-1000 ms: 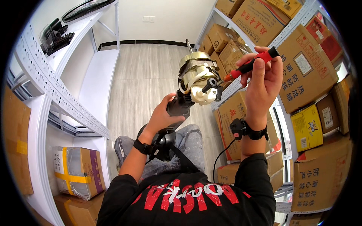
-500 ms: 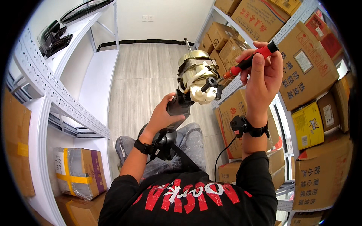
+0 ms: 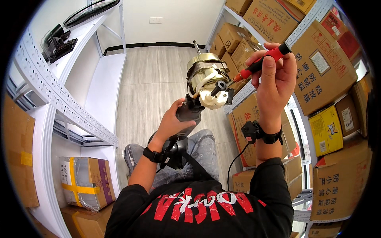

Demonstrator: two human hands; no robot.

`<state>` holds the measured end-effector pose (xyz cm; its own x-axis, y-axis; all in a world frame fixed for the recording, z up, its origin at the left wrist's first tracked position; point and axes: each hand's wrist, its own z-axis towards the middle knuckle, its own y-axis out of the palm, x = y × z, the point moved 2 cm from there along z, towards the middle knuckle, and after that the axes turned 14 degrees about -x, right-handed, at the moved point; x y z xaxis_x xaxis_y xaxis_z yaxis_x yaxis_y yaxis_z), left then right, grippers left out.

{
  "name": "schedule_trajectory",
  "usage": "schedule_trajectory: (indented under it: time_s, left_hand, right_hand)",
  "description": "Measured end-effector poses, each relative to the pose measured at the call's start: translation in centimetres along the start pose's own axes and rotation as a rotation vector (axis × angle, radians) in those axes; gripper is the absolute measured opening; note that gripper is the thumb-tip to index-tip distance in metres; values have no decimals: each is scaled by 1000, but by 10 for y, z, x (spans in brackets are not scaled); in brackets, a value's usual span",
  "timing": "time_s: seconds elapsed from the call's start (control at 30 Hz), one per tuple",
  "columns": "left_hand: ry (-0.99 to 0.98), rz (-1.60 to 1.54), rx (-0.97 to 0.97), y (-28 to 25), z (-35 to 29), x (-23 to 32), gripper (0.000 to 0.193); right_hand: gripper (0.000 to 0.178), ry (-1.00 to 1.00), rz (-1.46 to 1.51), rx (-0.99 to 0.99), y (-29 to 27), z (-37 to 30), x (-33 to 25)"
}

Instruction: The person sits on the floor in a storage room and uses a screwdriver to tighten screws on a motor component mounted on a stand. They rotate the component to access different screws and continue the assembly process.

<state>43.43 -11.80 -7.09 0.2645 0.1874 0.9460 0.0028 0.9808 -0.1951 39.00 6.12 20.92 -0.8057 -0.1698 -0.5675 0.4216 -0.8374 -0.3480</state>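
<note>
My left hand [image 3: 174,119] is wrapped round the black neck [image 3: 189,112] under a fan motor [image 3: 207,73], holding it upright before me. The motor has a metal body, a shaft sticking up at the far end, a cream plastic gearbox [image 3: 214,97] and a black knob [image 3: 219,87]. My right hand [image 3: 276,79] grips a red and black screwdriver [image 3: 258,65] by its handle. Its tip points down-left at the gearbox beside the knob; whether it sits in a screw I cannot tell. A round black part [image 3: 176,148] rests near my lap, partly behind my left wrist.
White metal shelving [image 3: 105,85] stands on the left, with a black fan grille [image 3: 89,12] and small black parts [image 3: 59,45] on top. A taped carton [image 3: 85,180] sits lower. Shelves on the right hold several cardboard boxes [image 3: 323,65] and a yellow box [image 3: 326,131].
The screwdriver and my right hand have shifted slightly left, bringing the tip closer to the knob. My left hand still holds the motor's neck.
</note>
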Motion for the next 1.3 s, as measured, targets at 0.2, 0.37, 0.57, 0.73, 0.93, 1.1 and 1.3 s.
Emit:
schedule_trajectory:
  time_s: [0.2,0.37,0.57,0.73,0.93,1.1,1.3]
  left_hand:
    - [-15,6,6,-1,0,-1,90]
    - [5,-15,3,0,-1,-2,89]
    - [-16,9,9,0,1,1,89]
    - [3,-18,12,-1,-1,4,90]
    - [-32,-14,19,-3,-4,16,91]
    - [-7,-66,20,-1,-4,14,91]
    - [-3,-38,25,-2,-5,8,91]
  right_hand:
    - [20,-39,34,-16,10,4,1]
    - [17,31,18,-21,8,5,-4]
    - [16,172,42,-99,1,13,-13]
    - [17,272,210,-106,7,16,-19]
    - [23,128,92,-26,4,18,5]
    - [21,192,-107,14,0,28,9]
    - [29,202,-148,-175,-5,29,-3]
